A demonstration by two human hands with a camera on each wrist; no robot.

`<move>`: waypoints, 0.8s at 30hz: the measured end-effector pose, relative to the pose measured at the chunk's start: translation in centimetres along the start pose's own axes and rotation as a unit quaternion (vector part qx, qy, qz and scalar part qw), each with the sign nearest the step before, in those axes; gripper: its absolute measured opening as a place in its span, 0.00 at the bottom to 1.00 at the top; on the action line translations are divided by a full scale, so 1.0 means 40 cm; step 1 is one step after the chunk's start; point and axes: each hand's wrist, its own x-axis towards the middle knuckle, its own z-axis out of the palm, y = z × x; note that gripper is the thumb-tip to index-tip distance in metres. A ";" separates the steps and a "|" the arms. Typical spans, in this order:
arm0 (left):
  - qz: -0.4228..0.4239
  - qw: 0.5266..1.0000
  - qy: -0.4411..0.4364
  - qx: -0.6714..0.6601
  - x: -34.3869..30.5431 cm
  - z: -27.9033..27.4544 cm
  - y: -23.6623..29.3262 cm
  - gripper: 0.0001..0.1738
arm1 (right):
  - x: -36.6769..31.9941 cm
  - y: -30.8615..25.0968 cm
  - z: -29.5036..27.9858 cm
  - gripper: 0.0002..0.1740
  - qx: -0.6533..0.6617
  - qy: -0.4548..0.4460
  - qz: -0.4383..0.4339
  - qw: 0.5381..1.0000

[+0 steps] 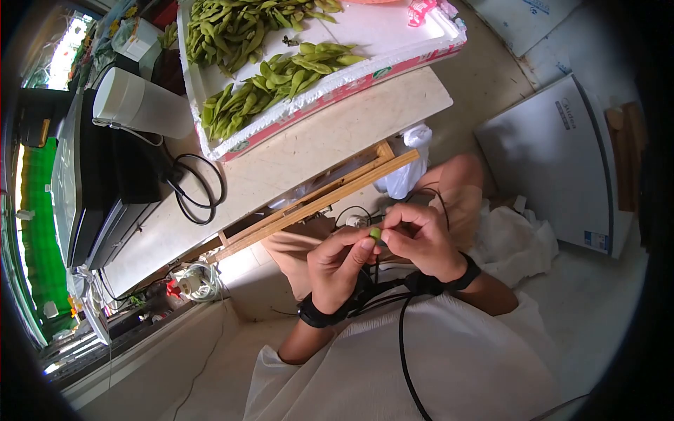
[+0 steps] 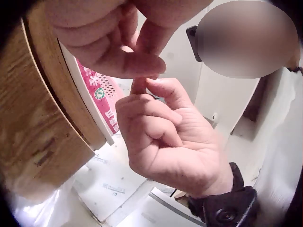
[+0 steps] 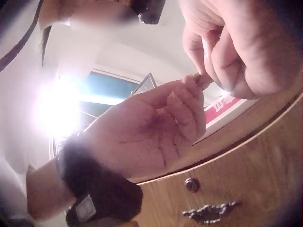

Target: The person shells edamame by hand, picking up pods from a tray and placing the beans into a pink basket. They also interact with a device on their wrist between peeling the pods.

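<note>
In the head view my left hand [image 1: 335, 266] pinches a small green soybean pod [image 1: 375, 232] between thumb and index finger, above my lap. My right hand [image 1: 423, 241] meets it from the other side, thumb and index fingertips pinched at the pod's end. Most of the pod is covered by fingers; a sliver of the pod [image 3: 196, 77] shows in the right wrist view. The other fingers of both hands are curled in. Many more soybean pods [image 1: 291, 74] lie in two heaps in a white foam box [image 1: 337, 76] on the table.
An open wooden drawer [image 1: 323, 200] juts out under the table edge [image 1: 414, 98], close in front of my hands. A white cup [image 1: 140, 102] and a black cable [image 1: 200, 186] are at the left. A plastic bag [image 1: 407, 168] hangs by the drawer; a Midea appliance [image 1: 554, 165] stands right.
</note>
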 end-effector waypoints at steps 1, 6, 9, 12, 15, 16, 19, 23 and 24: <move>-0.016 1.000 -0.004 -0.015 -0.001 0.000 -0.002 0.10 | 0.001 0.007 0.002 0.01 0.000 0.000 0.000 1.000; -0.078 0.985 -0.033 -0.149 0.005 -0.014 -0.019 0.09 | -0.004 0.063 0.012 0.02 0.216 -0.015 0.023 0.976; -0.058 0.994 0.011 -0.088 0.003 0.006 -0.016 0.08 | 0.003 0.047 0.025 0.03 0.171 0.039 0.038 0.984; 0.051 0.986 0.059 0.146 0.006 0.012 -0.013 0.09 | 0.004 0.034 0.009 0.04 -0.072 0.079 -0.035 0.994; 0.152 0.935 0.017 0.320 0.005 -0.006 -0.020 0.12 | 0.000 0.008 0.006 0.05 -0.168 0.053 -0.062 0.982; 0.152 0.935 0.017 0.320 0.001 -0.008 -0.021 0.12 | 0.000 0.004 0.005 0.05 -0.168 0.053 -0.061 0.982; 0.017 0.990 0.021 0.139 -0.007 -0.011 -0.025 0.10 | 0.002 0.006 0.003 0.06 -0.168 0.015 -0.069 0.983; -0.079 0.996 0.010 -0.031 -0.004 -0.031 -0.032 0.09 | 0.003 0.020 0.009 0.06 -0.124 -0.013 -0.062 0.990; -0.076 0.995 -0.012 -0.057 -0.002 -0.036 -0.035 0.09 | 0.003 0.021 0.012 0.05 -0.056 -0.015 -0.040 0.998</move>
